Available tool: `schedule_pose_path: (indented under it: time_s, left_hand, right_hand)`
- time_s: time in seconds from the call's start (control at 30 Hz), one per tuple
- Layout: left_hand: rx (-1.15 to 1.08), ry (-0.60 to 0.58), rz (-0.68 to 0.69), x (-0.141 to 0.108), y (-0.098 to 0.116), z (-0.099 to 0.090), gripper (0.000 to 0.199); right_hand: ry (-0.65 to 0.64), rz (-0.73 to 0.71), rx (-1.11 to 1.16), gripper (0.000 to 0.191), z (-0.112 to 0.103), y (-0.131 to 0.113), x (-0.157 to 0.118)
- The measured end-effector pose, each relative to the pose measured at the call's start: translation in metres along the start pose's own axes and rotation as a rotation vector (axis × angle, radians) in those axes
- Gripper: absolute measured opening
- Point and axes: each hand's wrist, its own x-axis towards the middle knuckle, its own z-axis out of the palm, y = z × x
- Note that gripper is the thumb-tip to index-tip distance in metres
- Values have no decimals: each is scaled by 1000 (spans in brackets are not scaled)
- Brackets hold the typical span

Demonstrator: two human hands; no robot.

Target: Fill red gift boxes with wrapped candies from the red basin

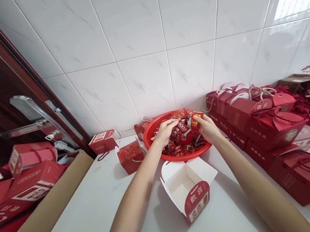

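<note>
My left hand (168, 131) reaches over the red plastic basin (148, 142), its fingers closed at the upper left edge of a red candy packet (185, 135) that has a barcode. My right hand (208, 128) is at the basin's right side. Its fingers and thumb pinch a shiny red-and-gold candy packet (195, 121). Many small wrapped sweets, mostly red, fill the basin beneath both hands. In front of the basin, between my forearms, stands an open red-and-white gift box (197, 202). Its flaps are spread and its visible white inside holds nothing.
Closed red gift boxes with cord handles (259, 120) are stacked along the right. Left of the basin stand a red box (132, 157) and a smaller one (103, 141). A cardboard carton (52, 207) holds more boxes beside a door handle (32, 114). A tiled wall rises behind.
</note>
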Motion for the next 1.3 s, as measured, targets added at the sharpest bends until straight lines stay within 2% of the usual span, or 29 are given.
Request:
schedule_pose_path:
  time_s: [0.1,0.17,0.3,0.47,0.57,0.67,0.73,0.8,0.93,1.07,1.17,1.23,1.3]
  left_hand:
    - [-34,-38,7,-1,3,3,18]
    - [-63,-63,-1,-3,6,4,21]
    - [-106,-175,-16,-22,21,0,21]
    - [267,-471,-51,-73,45,-9,27]
    - [395,-467,-20,-99,50,-9,34]
    - [355,-473,-36,-115,45,-8,41]
    - [335,-490,-59,-123,42,-9,43]
    - [387,-458,-19,-131,42,-13,39]
    - [737,-406,65,-149,53,-27,28]
    - [1104,-468,-36,-165,71,-38,29]
    - [1218,-521,-135,-170,78,-43,33]
    - [1240,-552,-162,-170,80,-46,33]
    - [1243,-566,-173,-169,79,-48,33]
  right_hand:
    - [-127,40,-118,44,1,-3,-5]
    - [-157,42,-127,45,2,-5,-6]
    - [-53,22,-57,44,3,-5,-5]
    - [-34,11,-87,43,4,-3,-3]
    - [12,-10,-90,37,3,-3,-2]
    - [115,-9,-47,23,4,-5,-1]
    - [131,-8,-31,21,7,-10,-4]
    - [43,-24,-57,20,11,-19,-11]
    - [-288,-74,-230,27,22,-49,-36]
    - [-597,-29,-496,29,34,-75,-62]
    - [-835,-2,-758,23,41,-79,-75]
    - [-932,-28,-958,21,43,-77,-80]
    - [-925,-84,-1129,21,43,-75,-83]
